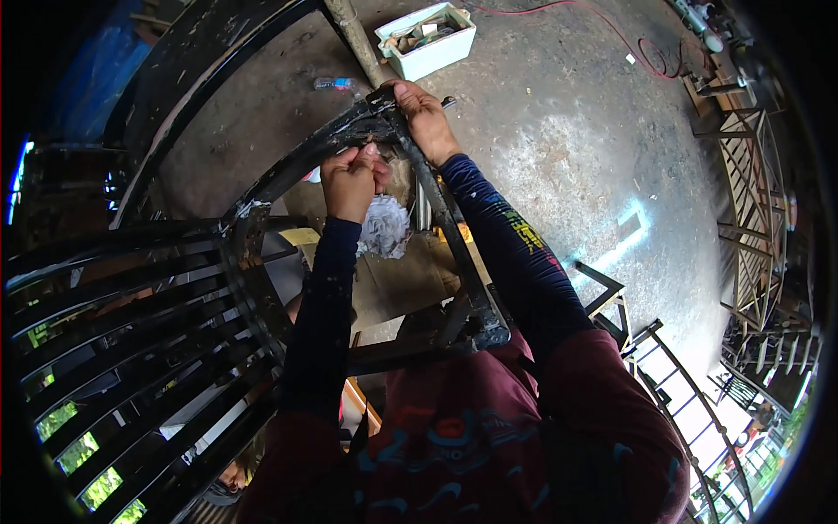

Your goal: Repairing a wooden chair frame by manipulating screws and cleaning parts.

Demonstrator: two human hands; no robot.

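In front of me lies a black-painted chair frame [301, 162], its slatted part [131, 297] spreading to the left. My right hand [426, 124] is closed on the far corner of the frame, thumb over the top. Just left of it, my left hand [351, 182] is held up to the inner side of the same rail, fingers bent and pinched together. Whatever those fingertips may hold is too small or hidden to name. Below the left hand, inside the frame's opening, lies a crumpled whitish cloth [384, 227].
A white tub [432, 44] of scraps stands beyond the frame on the concrete floor, near a plastic bottle [333, 84]. A red hose [602, 17] curves across the far right. Slatted wooden pieces [752, 218] line the right side; a metal frame [690, 393] stands nearer.
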